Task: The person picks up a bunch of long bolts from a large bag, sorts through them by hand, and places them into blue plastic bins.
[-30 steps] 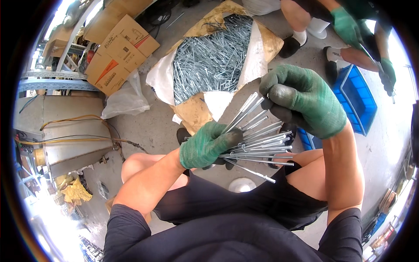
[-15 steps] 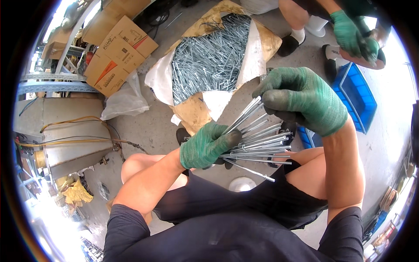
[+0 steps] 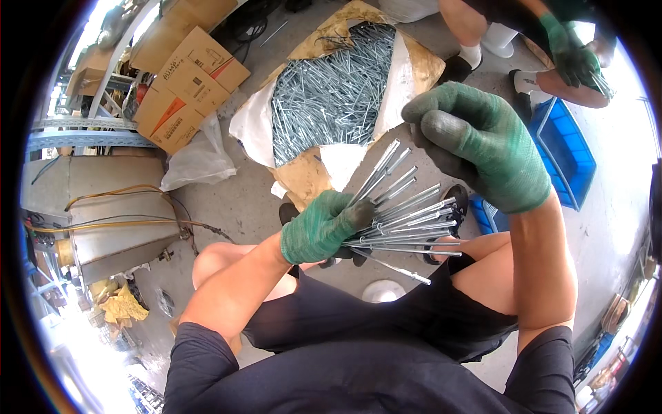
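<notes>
head view:
1. your left hand [image 3: 323, 226], in a green knit glove, clasps a bundle of slim silvery metal rods [image 3: 414, 219], fanned rightward beneath your thumb above your lap.
2. your right hand [image 3: 483, 152], likewise gloved, is raised just beside the fan, fingers curled; you cannot tell here whether its fingertips meet or pinch anything.
3. beyond your hands, a heap of similar rods [image 3: 327, 96] lies in opened brown-and-white wrapping [image 3: 301, 185] on the floor.
4. to your right stands a blue plastic crate [image 3: 583, 162]; behind it, a co-worker's gloved hand [image 3: 574, 63] holds rods.
</notes>
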Demonstrator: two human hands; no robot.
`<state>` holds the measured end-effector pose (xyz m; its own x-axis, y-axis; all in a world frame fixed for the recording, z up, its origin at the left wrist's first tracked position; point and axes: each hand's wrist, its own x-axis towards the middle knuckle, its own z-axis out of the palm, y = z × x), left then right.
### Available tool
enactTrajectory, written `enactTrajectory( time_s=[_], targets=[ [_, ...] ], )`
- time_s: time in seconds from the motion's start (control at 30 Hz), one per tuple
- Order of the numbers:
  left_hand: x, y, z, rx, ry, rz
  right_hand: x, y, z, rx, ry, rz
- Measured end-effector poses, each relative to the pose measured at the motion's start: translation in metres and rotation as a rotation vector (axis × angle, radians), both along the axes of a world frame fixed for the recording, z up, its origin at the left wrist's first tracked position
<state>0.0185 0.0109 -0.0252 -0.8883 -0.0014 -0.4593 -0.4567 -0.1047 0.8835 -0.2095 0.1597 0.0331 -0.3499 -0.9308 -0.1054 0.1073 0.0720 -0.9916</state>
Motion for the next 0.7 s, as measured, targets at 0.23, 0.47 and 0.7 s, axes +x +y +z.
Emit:
enactTrajectory(
  time_s=[0.23, 0.47, 0.7],
  targets=[
    [0.001, 0.000, 0.000, 0.068, -0.042, 0.007, -0.003, -0.003, 0.010, 0.106, -0.070, 0.165],
    [-0.003, 0.002, -0.003, -0.041, 0.017, -0.028, -0.005, -0.002, 0.005, 0.090, -0.176, 0.151],
    [-0.009, -0.001, 0.003, 0.018, 0.045, -0.094, -0.006, -0.002, 0.013, 0.140, -0.178, 0.236]
  ],
)
